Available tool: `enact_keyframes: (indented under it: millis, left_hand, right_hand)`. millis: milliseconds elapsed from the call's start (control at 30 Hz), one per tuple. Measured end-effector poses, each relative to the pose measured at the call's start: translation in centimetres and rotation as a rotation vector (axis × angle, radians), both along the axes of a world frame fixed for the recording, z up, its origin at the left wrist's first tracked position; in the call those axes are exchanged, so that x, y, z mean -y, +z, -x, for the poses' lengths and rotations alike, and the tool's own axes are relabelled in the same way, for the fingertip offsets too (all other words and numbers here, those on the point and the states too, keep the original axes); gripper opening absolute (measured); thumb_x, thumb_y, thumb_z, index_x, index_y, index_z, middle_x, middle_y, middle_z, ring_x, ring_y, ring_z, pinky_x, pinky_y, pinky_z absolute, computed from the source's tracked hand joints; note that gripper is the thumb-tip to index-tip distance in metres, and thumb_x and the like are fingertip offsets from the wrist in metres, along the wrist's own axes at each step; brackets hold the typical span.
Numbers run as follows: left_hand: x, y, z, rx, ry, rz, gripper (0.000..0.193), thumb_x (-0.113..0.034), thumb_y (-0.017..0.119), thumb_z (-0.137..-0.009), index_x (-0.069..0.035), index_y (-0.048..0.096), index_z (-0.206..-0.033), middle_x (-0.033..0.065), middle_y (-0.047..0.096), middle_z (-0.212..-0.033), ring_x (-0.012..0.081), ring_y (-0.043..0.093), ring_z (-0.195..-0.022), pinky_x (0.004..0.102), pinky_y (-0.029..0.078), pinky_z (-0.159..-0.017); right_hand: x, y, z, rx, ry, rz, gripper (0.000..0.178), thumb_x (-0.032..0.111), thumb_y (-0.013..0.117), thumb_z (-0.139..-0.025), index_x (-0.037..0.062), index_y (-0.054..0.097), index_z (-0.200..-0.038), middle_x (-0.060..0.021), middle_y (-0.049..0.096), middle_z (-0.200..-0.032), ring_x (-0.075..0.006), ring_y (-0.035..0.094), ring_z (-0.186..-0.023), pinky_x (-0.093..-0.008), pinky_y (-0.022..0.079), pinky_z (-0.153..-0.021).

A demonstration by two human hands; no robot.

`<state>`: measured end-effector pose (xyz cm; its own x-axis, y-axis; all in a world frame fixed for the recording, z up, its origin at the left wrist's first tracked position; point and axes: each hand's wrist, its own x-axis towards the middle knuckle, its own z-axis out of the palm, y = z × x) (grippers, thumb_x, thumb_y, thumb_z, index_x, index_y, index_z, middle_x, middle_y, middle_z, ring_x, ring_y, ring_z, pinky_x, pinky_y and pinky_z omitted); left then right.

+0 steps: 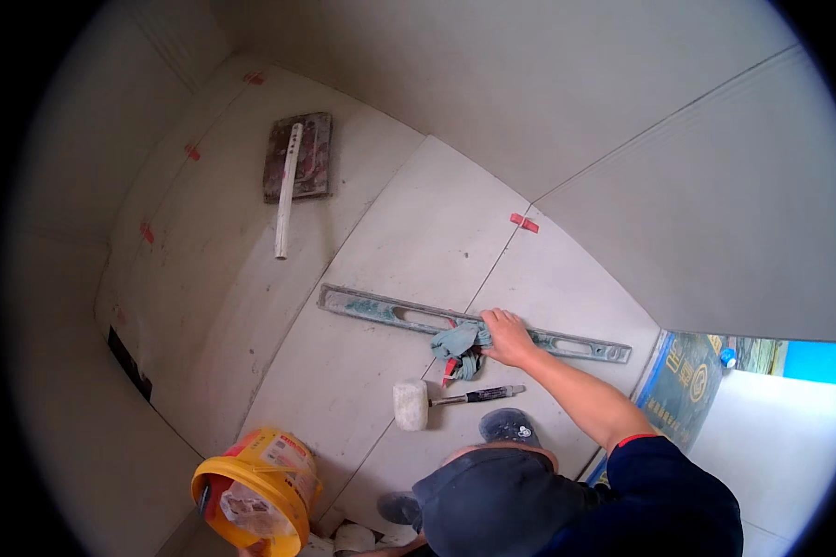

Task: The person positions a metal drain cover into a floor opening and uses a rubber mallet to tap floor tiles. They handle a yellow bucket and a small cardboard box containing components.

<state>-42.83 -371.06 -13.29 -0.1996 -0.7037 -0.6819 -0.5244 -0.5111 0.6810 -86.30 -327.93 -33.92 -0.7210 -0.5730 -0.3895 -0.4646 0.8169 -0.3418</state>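
My right hand reaches over the middle of a long spirit level lying on the floor tiles. Its fingers are closed on a crumpled grey-green cloth, perhaps a work glove, with a red piece beside it. Just nearer to me lies a rubber mallet with a white head and dark handle. At the lower left a yellow bucket is tilted, its mouth toward me, with a clear plastic bag inside. Fingers of my left hand show at its lower rim; the rest is cut off.
A suction-type tile tool with a white handle lies at the far left. Red clips sit along tile joints. Large wall panels rise at the far right. A dark gap opens at the left floor edge. Printed sheeting lies right.
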Motion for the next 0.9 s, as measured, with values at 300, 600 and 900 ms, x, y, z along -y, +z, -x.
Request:
enact_keyframes:
  millis: [300, 600, 900]
  left_hand:
    - [-1.2, -3.1, 8.4, 0.113, -0.234, 0.122, 0.055, -0.005, 0.066, -0.078, 0.002, 0.05, -0.131, 0.0173, 0.058, -0.124, 0.0317, 0.059, -0.111, 0.0434, 0.05, -0.092]
    - [-3.8, -5.9, 15.1, 0.219, -0.462, 0.273, 0.054, -0.008, 0.065, -0.079, 0.002, 0.05, -0.13, 0.0181, 0.058, -0.124, 0.0325, 0.059, -0.111, 0.0431, 0.049, -0.092]
    - [-4.6, -7.9, 16.5, 0.325, -0.536, 0.43, 0.053, -0.01, 0.064, -0.08, 0.003, 0.05, -0.129, 0.0189, 0.058, -0.124, 0.0333, 0.058, -0.111, 0.0428, 0.049, -0.092]
  right_hand:
    - [-4.7, 12.4, 0.8, -0.073, -0.118, 0.088, 0.061, 0.016, 0.077, -0.068, 0.0056, 0.045, -0.119, -0.0185, 0.054, -0.112, -0.0389, 0.057, -0.103, -0.0486, 0.047, -0.087]
    - [-19.8, 17.3, -7.4, 0.217, -0.527, -0.079, 0.072, 0.021, 0.083, -0.065, 0.0013, 0.046, -0.124, -0.0212, 0.054, -0.119, -0.04, 0.054, -0.113, -0.0441, 0.046, -0.093]
    - [-44.9, 11.1, -20.3, 0.15, -0.865, -0.26, 0.071, 0.02, 0.087, -0.057, 0.0042, 0.052, -0.117, -0.022, 0.06, -0.114, -0.0413, 0.057, -0.108, -0.0456, 0.047, -0.089]
